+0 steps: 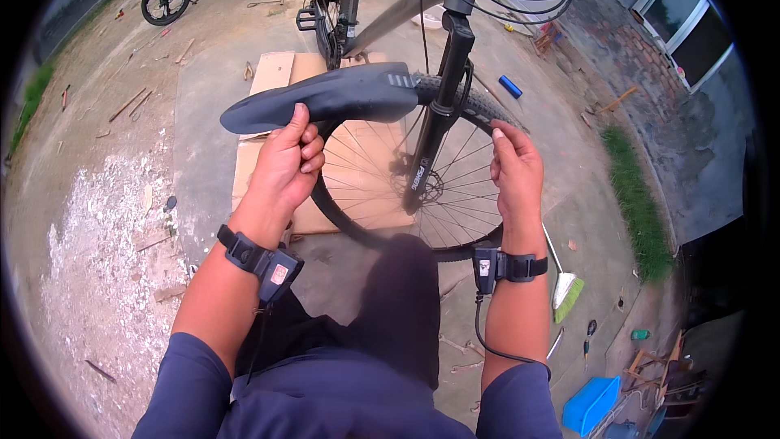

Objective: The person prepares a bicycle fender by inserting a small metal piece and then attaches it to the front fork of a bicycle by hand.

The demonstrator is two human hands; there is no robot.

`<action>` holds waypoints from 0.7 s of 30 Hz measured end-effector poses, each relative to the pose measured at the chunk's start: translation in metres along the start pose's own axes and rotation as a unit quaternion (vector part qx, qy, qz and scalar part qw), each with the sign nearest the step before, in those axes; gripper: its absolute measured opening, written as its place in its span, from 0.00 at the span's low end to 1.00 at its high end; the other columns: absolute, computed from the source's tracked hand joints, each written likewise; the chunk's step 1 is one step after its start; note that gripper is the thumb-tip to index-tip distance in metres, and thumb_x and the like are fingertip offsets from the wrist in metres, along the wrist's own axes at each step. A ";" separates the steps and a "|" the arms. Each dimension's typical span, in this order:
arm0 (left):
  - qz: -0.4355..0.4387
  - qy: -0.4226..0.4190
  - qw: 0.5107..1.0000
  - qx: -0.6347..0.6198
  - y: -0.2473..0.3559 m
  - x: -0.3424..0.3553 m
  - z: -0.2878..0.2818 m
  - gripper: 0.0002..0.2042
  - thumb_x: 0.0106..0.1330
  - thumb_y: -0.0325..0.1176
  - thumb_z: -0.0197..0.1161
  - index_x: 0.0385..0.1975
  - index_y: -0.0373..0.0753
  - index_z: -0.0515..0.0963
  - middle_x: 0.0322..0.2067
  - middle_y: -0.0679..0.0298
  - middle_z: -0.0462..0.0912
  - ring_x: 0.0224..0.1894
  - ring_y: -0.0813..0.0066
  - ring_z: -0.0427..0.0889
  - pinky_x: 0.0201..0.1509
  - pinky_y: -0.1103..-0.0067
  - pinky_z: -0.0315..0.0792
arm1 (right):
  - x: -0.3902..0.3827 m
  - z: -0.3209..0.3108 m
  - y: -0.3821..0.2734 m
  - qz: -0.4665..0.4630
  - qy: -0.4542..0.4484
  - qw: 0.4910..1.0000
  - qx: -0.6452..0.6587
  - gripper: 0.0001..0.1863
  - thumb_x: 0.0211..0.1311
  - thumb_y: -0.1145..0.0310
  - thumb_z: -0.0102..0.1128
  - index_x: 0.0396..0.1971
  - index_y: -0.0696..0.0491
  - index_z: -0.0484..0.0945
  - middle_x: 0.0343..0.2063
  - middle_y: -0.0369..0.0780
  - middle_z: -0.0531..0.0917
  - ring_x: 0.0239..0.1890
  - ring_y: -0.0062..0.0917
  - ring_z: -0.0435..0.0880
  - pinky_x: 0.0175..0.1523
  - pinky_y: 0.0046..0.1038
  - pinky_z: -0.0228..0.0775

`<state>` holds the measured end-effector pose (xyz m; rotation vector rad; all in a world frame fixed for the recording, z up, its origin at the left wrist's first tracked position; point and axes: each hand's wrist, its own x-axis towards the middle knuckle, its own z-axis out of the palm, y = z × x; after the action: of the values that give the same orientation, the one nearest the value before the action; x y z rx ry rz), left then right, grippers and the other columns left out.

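The left hand (291,154) has the black fender (349,102) pinched thumb-on-top by the front tire (479,104), while the right hand (517,164) is half curled, can't tell around what, and the blue tub's (591,406) contents aren't clear.

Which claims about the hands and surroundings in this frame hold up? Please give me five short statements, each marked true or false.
1. The left hand grips a dark, curved plastic mudguard. True.
2. Both hands hold the mudguard. False: the right hand is apart from it.
3. Brown cardboard shows through the spokes of the black-tyred front wheel. True.
4. A red bin sits at lower right. False: that is a bright blue plastic bin.
5. The green-bristled broom lies left of the wheel. False: it lies right.
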<state>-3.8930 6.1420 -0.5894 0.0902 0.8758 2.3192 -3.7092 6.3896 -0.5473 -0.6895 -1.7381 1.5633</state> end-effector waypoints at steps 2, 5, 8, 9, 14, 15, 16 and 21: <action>-0.016 -0.008 1.000 -0.013 -0.005 0.031 0.005 0.13 0.73 0.43 0.59 0.28 0.45 0.67 0.21 0.74 0.64 0.19 0.87 0.60 0.17 0.88 0.54 | 0.030 -0.007 -0.001 0.004 0.004 1.000 -0.006 0.18 0.68 0.65 0.59 0.53 0.59 0.78 0.21 0.28 0.72 0.18 0.10 0.65 0.21 0.15 0.55; -0.041 -0.009 0.999 -0.028 -0.015 0.071 0.012 0.13 0.73 0.43 0.59 0.28 0.46 0.67 0.21 0.74 0.63 0.19 0.87 0.60 0.17 0.88 0.54 | 0.062 0.001 -0.006 0.044 -0.006 0.999 -0.008 0.20 0.69 0.63 0.59 0.56 0.58 0.77 0.20 0.28 0.71 0.17 0.10 0.64 0.20 0.15 0.52; -0.067 -0.013 0.997 -0.035 -0.020 0.096 0.020 0.15 0.72 0.43 0.60 0.26 0.45 0.66 0.21 0.74 0.63 0.19 0.87 0.59 0.18 0.87 0.53 | 0.081 0.020 -0.007 0.072 -0.008 0.997 -0.031 0.23 0.70 0.60 0.59 0.60 0.56 0.74 0.20 0.27 0.69 0.17 0.10 0.63 0.20 0.15 0.49; -0.082 -0.015 0.996 -0.034 -0.024 0.103 0.019 0.15 0.72 0.43 0.60 0.26 0.45 0.66 0.21 0.74 0.63 0.19 0.87 0.59 0.18 0.87 0.53 | 0.086 0.026 -0.004 0.082 -0.011 0.996 -0.038 0.24 0.70 0.59 0.59 0.60 0.56 0.74 0.20 0.27 0.69 0.17 0.10 0.63 0.20 0.15 0.48; -0.140 -0.027 0.989 -0.045 -0.038 0.122 0.023 0.19 0.72 0.44 0.60 0.21 0.44 0.65 0.18 0.73 0.62 0.18 0.85 0.58 0.17 0.86 0.53 | 0.098 0.028 0.011 0.078 -0.018 0.996 -0.049 0.22 0.72 0.60 0.56 0.60 0.56 0.74 0.21 0.26 0.70 0.18 0.09 0.61 0.21 0.14 0.47; -0.150 -0.030 0.987 -0.049 -0.039 0.124 0.025 0.19 0.72 0.44 0.60 0.20 0.44 0.65 0.18 0.73 0.62 0.18 0.85 0.58 0.17 0.86 0.53 | 0.098 0.027 0.013 0.073 -0.017 0.996 -0.049 0.22 0.73 0.60 0.55 0.60 0.56 0.74 0.21 0.26 0.70 0.18 0.09 0.61 0.22 0.14 0.46; -0.154 -0.016 0.987 -0.044 -0.039 0.125 0.031 0.20 0.72 0.44 0.59 0.19 0.44 0.65 0.17 0.73 0.62 0.17 0.85 0.58 0.17 0.86 0.53 | 0.098 0.029 0.010 0.065 -0.016 0.997 -0.045 0.21 0.73 0.61 0.55 0.59 0.57 0.75 0.22 0.26 0.72 0.18 0.07 0.60 0.22 0.14 0.45; -0.175 -0.028 0.983 -0.039 -0.042 0.130 0.026 0.21 0.71 0.45 0.61 0.17 0.43 0.66 0.16 0.71 0.64 0.17 0.85 0.60 0.16 0.85 0.53 | 0.101 0.038 0.008 0.057 -0.001 0.996 -0.074 0.17 0.74 0.62 0.54 0.53 0.58 0.77 0.19 0.27 0.69 0.15 0.09 0.59 0.18 0.14 0.47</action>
<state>-3.9645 6.2582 -0.6150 -0.0302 0.7082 2.0074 -3.8019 6.4444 -0.5421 -0.8730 -1.8593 1.5209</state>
